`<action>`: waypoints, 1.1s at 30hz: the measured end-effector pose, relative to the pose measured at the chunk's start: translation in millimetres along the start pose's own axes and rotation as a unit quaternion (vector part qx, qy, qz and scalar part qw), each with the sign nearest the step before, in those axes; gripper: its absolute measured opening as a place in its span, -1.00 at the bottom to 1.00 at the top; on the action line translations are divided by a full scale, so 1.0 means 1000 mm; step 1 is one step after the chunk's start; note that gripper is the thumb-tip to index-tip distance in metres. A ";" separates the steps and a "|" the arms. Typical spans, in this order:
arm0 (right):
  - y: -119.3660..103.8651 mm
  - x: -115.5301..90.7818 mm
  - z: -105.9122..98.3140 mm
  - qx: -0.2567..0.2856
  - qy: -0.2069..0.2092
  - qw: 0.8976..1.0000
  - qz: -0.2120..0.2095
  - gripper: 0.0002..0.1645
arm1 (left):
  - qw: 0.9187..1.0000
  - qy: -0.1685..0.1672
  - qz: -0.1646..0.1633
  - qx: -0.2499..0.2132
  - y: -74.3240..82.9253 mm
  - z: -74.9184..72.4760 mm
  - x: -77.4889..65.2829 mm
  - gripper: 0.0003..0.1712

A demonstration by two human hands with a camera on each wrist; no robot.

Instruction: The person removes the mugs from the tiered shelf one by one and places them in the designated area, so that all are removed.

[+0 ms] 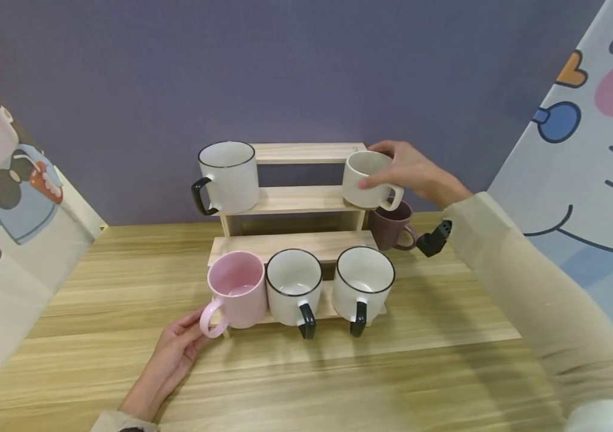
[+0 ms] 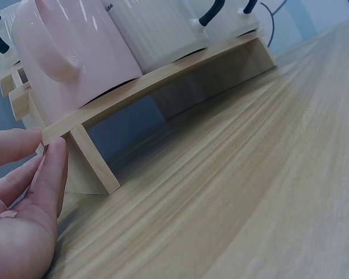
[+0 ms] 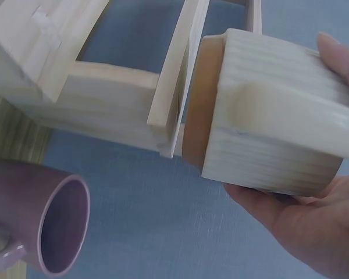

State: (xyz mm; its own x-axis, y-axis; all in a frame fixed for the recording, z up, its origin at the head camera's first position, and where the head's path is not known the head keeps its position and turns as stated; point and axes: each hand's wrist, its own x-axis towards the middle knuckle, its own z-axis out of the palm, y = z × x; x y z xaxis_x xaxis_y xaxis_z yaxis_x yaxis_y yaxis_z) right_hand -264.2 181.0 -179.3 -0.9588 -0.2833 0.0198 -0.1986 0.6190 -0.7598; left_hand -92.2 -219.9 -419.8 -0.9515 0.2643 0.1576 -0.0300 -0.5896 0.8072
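Note:
My right hand grips a cream ribbed mug across its rim, thumb on the near side. In the right wrist view, this mug has a tan base close to the edge of the upper shelf board. My left hand pinches the front left corner of the wooden rack between thumb and fingers. Just above those fingers stands a pink mug on the lowest shelf. Beside it are a white mug with a black handle and a matching white mug.
A larger white mug with a black handle sits at the rack's upper left. On the table to the right, a dark mauve mug stands close behind the rack's side. A purple-grey wall rises behind.

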 end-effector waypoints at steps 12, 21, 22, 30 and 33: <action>0.017 -0.007 -0.017 -0.016 0.012 1.000 0.009 0.06 | 1.000 -0.004 -0.002 0.002 0.000 0.000 0.000 -0.56; 0.033 -0.012 -0.030 -0.032 0.019 0.999 0.027 0.08 | 1.000 -0.015 -0.005 -0.006 0.001 -0.001 -0.001 -0.54; 0.035 -0.012 -0.032 -0.032 0.019 0.999 0.029 0.09 | 1.000 -0.015 -0.004 -0.005 0.000 -0.001 -0.001 -0.54; 0.045 -0.016 -0.039 -0.040 0.031 0.998 0.044 0.13 | 1.000 -0.005 -0.001 0.011 -0.001 -0.002 -0.001 -0.53; 0.049 -0.017 -0.042 -0.041 0.034 0.998 0.042 0.12 | 1.000 -0.006 -0.002 0.009 -0.001 -0.002 0.000 -0.53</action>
State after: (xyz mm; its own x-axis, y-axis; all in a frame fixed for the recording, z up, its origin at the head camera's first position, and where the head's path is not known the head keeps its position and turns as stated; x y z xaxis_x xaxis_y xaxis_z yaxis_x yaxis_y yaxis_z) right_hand -266.4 246.9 -189.9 -0.9839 -0.1784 0.0046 -0.1298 0.6973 -0.7049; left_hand -92.3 -220.9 -421.9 -0.9478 0.2757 0.1600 -0.0288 -0.5738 0.8185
